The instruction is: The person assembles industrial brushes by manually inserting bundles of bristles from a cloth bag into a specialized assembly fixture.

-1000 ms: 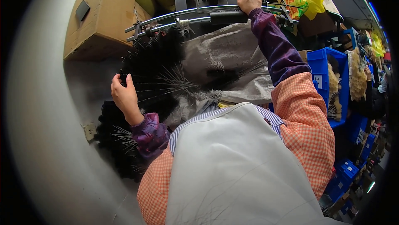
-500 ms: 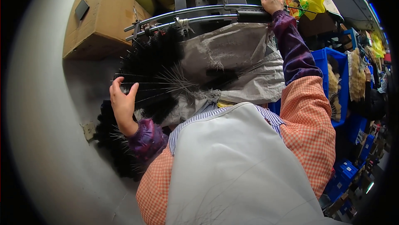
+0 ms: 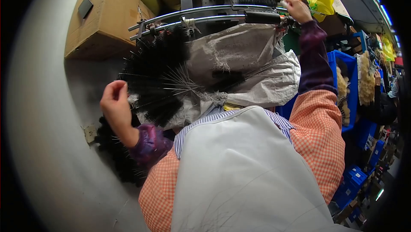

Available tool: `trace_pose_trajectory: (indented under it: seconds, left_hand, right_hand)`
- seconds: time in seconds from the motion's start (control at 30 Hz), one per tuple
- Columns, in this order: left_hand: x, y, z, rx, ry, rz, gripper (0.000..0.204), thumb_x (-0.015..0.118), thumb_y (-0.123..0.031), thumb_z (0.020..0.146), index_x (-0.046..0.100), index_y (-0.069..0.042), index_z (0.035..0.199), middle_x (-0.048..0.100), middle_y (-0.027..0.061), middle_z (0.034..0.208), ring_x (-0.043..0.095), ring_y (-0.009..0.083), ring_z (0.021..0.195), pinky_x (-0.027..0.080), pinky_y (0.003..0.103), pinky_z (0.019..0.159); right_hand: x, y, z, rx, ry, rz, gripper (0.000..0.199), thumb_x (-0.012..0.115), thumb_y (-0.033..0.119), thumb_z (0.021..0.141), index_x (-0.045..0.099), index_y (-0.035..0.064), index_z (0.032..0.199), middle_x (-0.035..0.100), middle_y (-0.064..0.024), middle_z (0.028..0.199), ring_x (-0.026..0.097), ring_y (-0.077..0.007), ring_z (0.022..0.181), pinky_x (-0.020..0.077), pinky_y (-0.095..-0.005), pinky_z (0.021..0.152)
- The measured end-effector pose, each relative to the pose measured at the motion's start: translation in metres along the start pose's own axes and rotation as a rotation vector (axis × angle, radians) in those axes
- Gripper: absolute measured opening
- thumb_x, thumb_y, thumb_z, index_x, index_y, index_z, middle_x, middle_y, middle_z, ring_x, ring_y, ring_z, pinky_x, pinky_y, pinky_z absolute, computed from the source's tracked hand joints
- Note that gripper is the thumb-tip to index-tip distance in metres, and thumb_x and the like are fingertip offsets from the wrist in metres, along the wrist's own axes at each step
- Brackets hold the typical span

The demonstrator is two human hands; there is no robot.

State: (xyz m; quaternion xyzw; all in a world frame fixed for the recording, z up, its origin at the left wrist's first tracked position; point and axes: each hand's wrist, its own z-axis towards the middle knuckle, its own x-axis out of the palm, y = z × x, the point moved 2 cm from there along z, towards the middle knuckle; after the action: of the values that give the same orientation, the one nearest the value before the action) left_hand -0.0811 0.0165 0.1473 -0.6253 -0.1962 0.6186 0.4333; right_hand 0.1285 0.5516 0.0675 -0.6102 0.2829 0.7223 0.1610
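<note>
Overhead, right hand (image 3: 296,9) grips machine rail (image 3: 205,11).

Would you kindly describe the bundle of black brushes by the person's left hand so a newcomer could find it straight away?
Start at the curved metal rails of the machine at the top. Just below them, on a grey woven sack, lies the fan of black bottle brushes, beside the left hand. Its thin wire stems meet in one point, unlike the loose heap lower left.

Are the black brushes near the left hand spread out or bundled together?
Spread out: the black brushes fan from gathered wire stems, beside the left hand.
</note>
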Motion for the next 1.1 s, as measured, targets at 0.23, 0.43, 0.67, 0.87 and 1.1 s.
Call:
trace_pose_trajectory:
  seconds: [0.23, 0.43, 0.67, 0.87, 1.1]
  left_hand:
    - [-0.062, -0.062, -0.018, 0.246, -0.099, -0.154, 0.005, 0.059, 0.004, 0.08, 0.059, 0.001, 0.083, 0.061, 0.0048, 0.081, 0.054, 0.008, 0.068, 0.045, 0.019, 0.06]
    - [0.05, -0.075, -0.013, 0.201, 0.222, -0.514, 0.004, 0.063, 0.002, 0.078, 0.061, -0.002, 0.08, 0.06, 0.0014, 0.074, 0.055, 0.0058, 0.065, 0.045, 0.018, 0.058]
    - [0.117, -0.04, -0.021, 0.028, 0.31, -0.789, 0.035, 0.065, -0.001, 0.077, 0.051, 0.003, 0.109, 0.057, 0.0058, 0.095, 0.056, 0.0087, 0.082, 0.048, 0.018, 0.07]
    - [0.105, -0.012, -0.01, 0.055, 0.262, -0.547, 0.028, 0.064, -0.011, 0.082, 0.054, 0.001, 0.105, 0.058, 0.0053, 0.093, 0.055, 0.0087, 0.083, 0.048, 0.019, 0.069]
    - [0.1, 0.0, -0.013, 0.014, 0.256, -0.44, 0.023, 0.062, -0.012, 0.083, 0.057, -0.001, 0.102, 0.059, 0.0023, 0.089, 0.054, 0.0068, 0.081, 0.046, 0.018, 0.071]
  right_hand:
    - [-0.023, 0.107, -0.078, -0.117, 0.674, 0.664, 0.028, 0.051, 0.021, 0.087, 0.058, 0.004, 0.108, 0.058, -0.0031, 0.073, 0.06, -0.0102, 0.061, 0.0489, -0.0223, 0.053]
    - [0.013, 0.215, -0.099, -0.606, 0.526, 1.144, 0.043, 0.051, 0.019, 0.089, 0.04, 0.0072, 0.129, 0.055, -0.0081, 0.108, 0.053, -0.0142, 0.089, 0.0467, -0.0273, 0.075]
    - [0.028, 0.186, -0.071, -0.675, 0.249, 0.876, 0.033, 0.059, 0.003, 0.077, 0.055, 0.0017, 0.109, 0.061, -0.0127, 0.097, 0.06, -0.0187, 0.08, 0.0482, -0.03, 0.073]
    - [0.068, 0.082, 0.031, -0.18, -0.274, -0.034, 0.029, 0.05, 0.012, 0.077, 0.059, 0.016, 0.105, 0.058, -0.005, 0.098, 0.056, -0.0245, 0.094, 0.0485, -0.0367, 0.077]
    - [0.084, 0.094, 0.058, -0.114, -0.202, -0.065, 0.031, 0.049, 0.012, 0.077, 0.059, 0.0177, 0.106, 0.058, -0.0033, 0.101, 0.054, -0.0238, 0.097, 0.0468, -0.0378, 0.083]
